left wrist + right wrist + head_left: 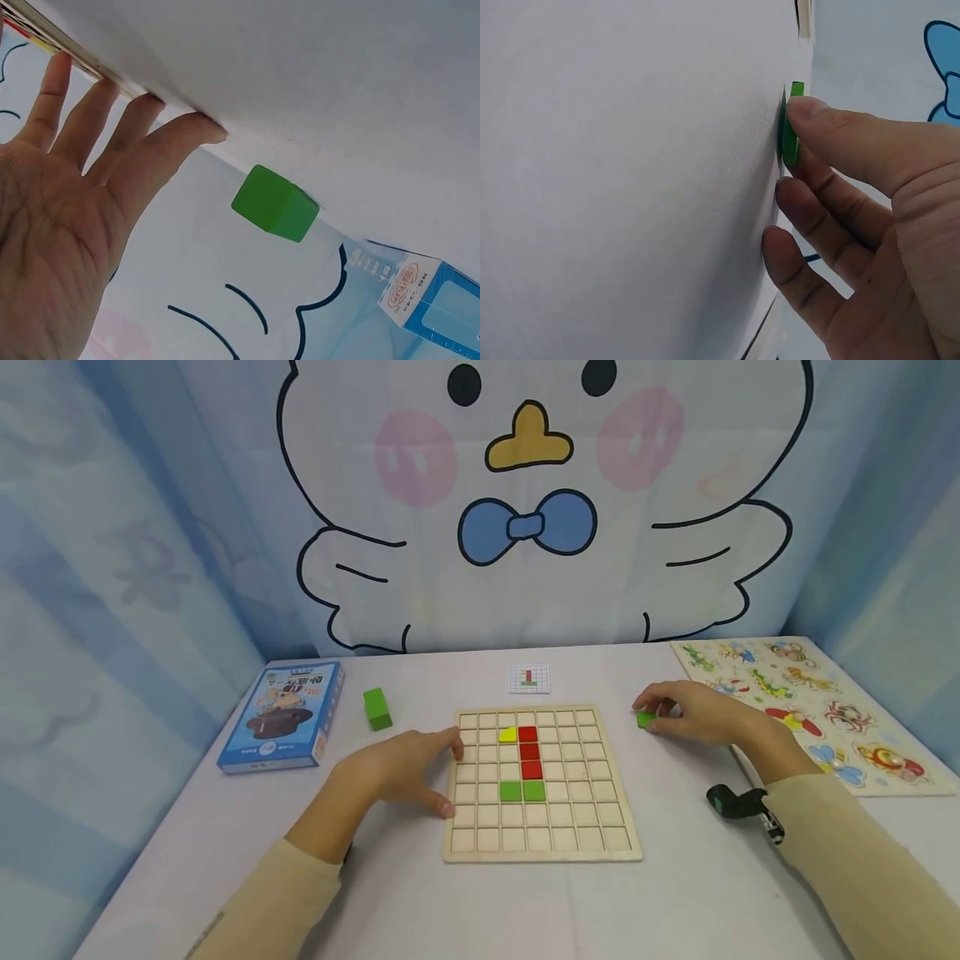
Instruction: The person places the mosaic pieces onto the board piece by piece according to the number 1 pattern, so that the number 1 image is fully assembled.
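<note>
In the head view, a wooden grid board (568, 862) lies at the middle of the table. On it, red tiles (529, 751) form a column, a yellow tile (507, 735) sits left of its top, and two green tiles (522, 791) lie below. My left hand (401, 767) rests at the board's left edge, thumb and fingers spread along it. To the right of the board, my right hand (697, 714) pinches a small flat green tile (796, 124) between thumb and finger, close over the table. The other fingers are bent beside it.
A green block (377, 709) stands left of the board, near a blue box (281, 718). Behind the board lies a small pattern card (528, 678). An animal picture board (821, 731) lies at the right, partly behind my right arm.
</note>
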